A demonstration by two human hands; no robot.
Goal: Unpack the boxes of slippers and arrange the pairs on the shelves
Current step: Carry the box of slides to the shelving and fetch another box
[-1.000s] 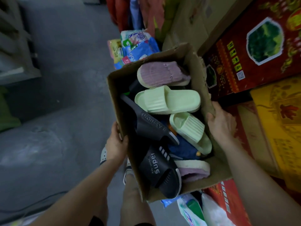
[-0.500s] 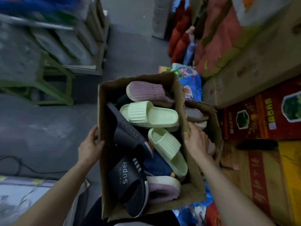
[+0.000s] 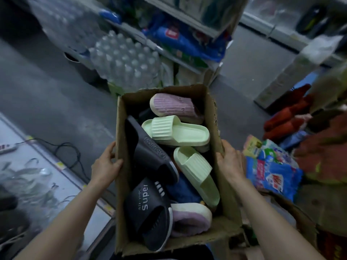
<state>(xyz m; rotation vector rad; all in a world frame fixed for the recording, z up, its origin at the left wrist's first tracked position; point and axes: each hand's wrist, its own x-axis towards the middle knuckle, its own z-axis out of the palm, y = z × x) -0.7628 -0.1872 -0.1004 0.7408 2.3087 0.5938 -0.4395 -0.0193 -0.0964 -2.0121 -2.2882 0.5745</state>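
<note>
Left hand (image 3: 105, 166) and right hand (image 3: 230, 162) each grip a wall of the box (image 3: 221, 229), now swung from cartons toward shelves (image 3: 180, 17), slippers (image 3: 178, 132) still unpacked.

Dim, bluish light; blurred, warped edges, sharper centre

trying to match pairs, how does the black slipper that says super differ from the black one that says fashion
The Super slipper has white printed lettering and white stripes on its strap; the FASHION slipper has only dark embossed lettering. The Super slipper lies at the near end of the cardboard box; the FASHION slipper leans along the left wall, farther in. Both are black slides with a pale sole edge.
</note>
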